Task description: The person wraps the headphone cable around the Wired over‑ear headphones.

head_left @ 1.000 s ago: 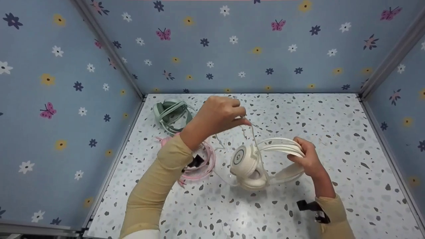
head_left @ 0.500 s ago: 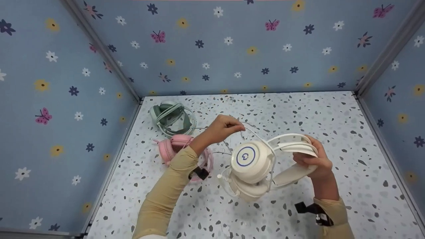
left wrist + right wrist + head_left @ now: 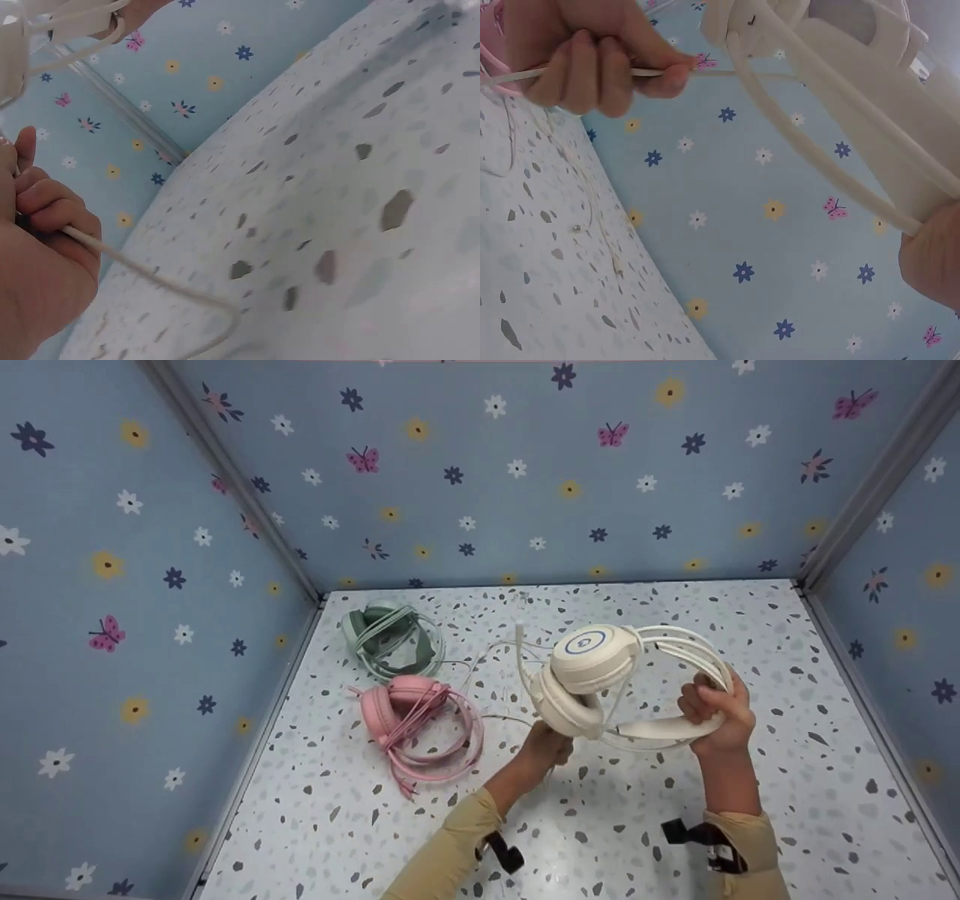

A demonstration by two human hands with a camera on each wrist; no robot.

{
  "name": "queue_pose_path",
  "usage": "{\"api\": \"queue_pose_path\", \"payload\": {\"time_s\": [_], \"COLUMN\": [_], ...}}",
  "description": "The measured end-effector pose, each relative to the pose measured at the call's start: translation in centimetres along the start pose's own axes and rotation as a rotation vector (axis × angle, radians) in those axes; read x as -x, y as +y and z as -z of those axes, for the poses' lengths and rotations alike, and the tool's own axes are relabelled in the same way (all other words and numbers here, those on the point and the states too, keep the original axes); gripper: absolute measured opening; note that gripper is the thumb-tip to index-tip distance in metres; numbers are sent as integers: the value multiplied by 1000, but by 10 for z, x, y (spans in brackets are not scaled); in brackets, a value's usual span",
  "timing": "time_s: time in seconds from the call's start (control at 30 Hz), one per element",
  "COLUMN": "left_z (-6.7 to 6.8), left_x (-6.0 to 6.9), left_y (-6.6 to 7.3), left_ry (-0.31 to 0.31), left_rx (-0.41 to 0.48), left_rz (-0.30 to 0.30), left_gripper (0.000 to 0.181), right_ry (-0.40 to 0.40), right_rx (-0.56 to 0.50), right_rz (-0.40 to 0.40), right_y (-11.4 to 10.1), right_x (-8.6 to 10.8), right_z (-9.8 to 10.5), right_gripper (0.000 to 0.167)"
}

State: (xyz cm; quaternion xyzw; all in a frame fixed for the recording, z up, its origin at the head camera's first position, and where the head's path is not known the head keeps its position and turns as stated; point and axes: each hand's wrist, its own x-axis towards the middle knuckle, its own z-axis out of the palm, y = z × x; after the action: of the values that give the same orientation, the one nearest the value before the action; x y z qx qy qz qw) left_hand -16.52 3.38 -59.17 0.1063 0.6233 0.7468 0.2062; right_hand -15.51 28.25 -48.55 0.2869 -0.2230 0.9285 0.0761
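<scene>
White over-ear headphones [image 3: 592,660] are held up above the table, earcups to the left and headband to the right. My right hand [image 3: 721,712] grips the headband, with a loop of white cable lying along it. Below the earcups, my left hand [image 3: 544,750] has its fingers curled round the white cable [image 3: 142,271]. That cable runs taut between the left hand and the headphones in the right wrist view, where the left hand [image 3: 604,64] shows from the side. A short white microphone boom [image 3: 520,649] sticks up beside the earcups.
Pink headphones [image 3: 412,720] with a coiled pink cable lie on the speckled table [image 3: 337,840] at the left. Green headphones [image 3: 390,637] with their cable wrapped lie behind them. Loose white cable [image 3: 487,652] trails across the table. Flower-patterned walls [image 3: 465,472] stand round the back and sides.
My left hand has come down from above the headphones to below the earcups, holding the cable. The headphones have risen and tilted, and their earcups have moved toward the back wall.
</scene>
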Motion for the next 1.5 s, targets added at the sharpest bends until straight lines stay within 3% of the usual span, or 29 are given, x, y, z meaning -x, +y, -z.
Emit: {"api": "queue_pose_path", "payload": {"time_s": [0.07,0.13,0.23,0.3,0.47,0.53,0.7,0.83,0.93,1.03,1.13,1.27,1.37,1.5], "left_z": [-8,-13,-21,-27,-36,-36,-36,-36,-39,-43,-51,-60,-63,-63], "left_x": [12,26,45,56,63,62,74,89,99,104,105,108,114,120], "left_y": [-13,-21,-25,-19,-23,-32,-32,-27,-19,-9,-1,1,0,4], "left_ry": [-5,11,50,79,116,130,145,90,54,69,62,35,45,36], "left_rx": [19,8,-59,-120,-271,-321,-471,-586,-618,-645,-659,-673,-750,-855], "left_rz": [11,-2,-52,-105,-227,-259,-303,-369,-435,-474,-475,-426,-411,-440], "left_gripper": [42,41,40,35,28,28,30,30,28,26,26,28,31,36], "right_ry": [94,189,306,366,490,538,640,719,764,794,803,809,817,822], "right_rx": [21,22,20,46,197,243,327,421,476,499,500,496,545,673], "right_rz": [33,59,68,70,93,95,84,147,192,178,169,194,208,232], "right_y": [-3,-6,-9,-9,-7,-6,-5,-16,-28,-36,-41,-45,-47,-52], "right_x": [1,2,3,2,-11,-17,-23,-30,-37,-42,-45,-48,-51,-54], "right_z": [3,7,14,17,18,18,21,31,40,47,49,48,46,47], "right_gripper": [20,19,14,11,37,40,32,26,27,25,26,27,23,17]}}
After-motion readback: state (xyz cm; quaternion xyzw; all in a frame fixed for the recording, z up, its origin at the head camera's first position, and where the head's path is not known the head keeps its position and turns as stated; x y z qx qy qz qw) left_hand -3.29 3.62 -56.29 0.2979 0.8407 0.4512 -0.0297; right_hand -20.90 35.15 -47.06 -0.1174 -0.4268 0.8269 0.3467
